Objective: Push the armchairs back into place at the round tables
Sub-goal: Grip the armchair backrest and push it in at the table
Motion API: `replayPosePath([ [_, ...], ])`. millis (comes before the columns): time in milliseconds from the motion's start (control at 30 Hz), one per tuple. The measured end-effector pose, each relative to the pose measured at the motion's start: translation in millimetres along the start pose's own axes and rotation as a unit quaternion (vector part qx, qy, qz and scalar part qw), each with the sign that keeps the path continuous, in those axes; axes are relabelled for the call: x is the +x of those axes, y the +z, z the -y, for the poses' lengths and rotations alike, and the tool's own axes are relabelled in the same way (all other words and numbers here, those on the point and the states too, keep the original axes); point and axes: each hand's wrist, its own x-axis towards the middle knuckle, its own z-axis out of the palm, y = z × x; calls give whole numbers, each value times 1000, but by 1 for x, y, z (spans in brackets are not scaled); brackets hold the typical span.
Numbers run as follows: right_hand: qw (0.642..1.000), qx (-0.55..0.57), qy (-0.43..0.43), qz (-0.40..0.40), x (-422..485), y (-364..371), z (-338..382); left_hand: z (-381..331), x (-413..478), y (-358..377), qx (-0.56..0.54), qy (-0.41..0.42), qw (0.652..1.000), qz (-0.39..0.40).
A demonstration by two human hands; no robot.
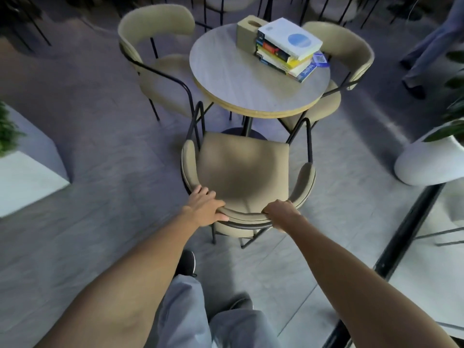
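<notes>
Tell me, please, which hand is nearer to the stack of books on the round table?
Right. The right hand grips the armchair's backrest on the side below the stack of books; the left hand grips its opposite end, farther away.

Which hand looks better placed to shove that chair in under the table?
Neither clearly. The left hand and right hand both grip the near armchair's backrest, either side of its middle; a straight push toward the round table probably needs both.

table base (242, 133): mostly hidden | passer-by (431, 43): cropped at edge | plants (7, 129): blurred
</notes>
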Motion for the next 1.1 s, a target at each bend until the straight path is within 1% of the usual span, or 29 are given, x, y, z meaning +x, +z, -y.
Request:
replayPosePath([
  [233,1000,-18,1,-8,-21,15,-5,-24,-12,8,-25,3,1000,12],
  [700,999,14,22,-20,-37,28,-4,-38,-26,14,-53,6,998,18],
  [967,1000,13,17,5,-34,29,-14,-48,-21,23,-16,2,1000,3],
  [1100,1000,22,19,-1,-36,33,-20,-51,-18,26,-7,5,1000,-5],
])
